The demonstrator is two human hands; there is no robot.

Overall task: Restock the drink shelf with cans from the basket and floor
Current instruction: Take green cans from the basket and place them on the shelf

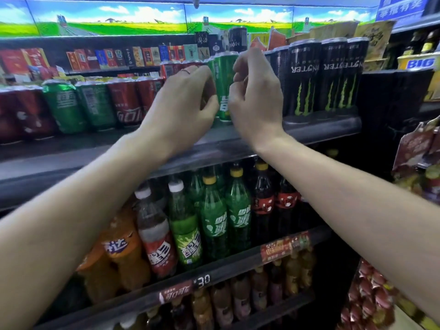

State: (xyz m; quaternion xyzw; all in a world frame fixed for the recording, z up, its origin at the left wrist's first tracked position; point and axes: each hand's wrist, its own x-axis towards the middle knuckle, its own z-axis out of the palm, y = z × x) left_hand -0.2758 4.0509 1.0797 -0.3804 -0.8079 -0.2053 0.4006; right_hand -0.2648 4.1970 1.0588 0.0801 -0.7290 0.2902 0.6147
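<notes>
- A tall green can [223,86] stands upright near the front edge of the drink shelf [238,136], between the two hands.
- Left hand [183,103] cups its left side, fingers curled.
- Right hand [256,96], loosely curled, is just right of it; contact unclear.
- Black cans [321,79] stand further right.

Counts across the drink shelves

Three black energy cans [327,77] are showing label-forward at the right of the top shelf [321,121], with more black cans partly hidden behind the right hand [256,91]. One tall green can [225,86] is standing between the two hands; the left hand [185,103] is covering part of it. Two shorter green cans [78,106] are sitting further left. Below, two yellow-capped green bottles [226,217] and two white-capped bottles [164,225] are lining up in front.
</notes>
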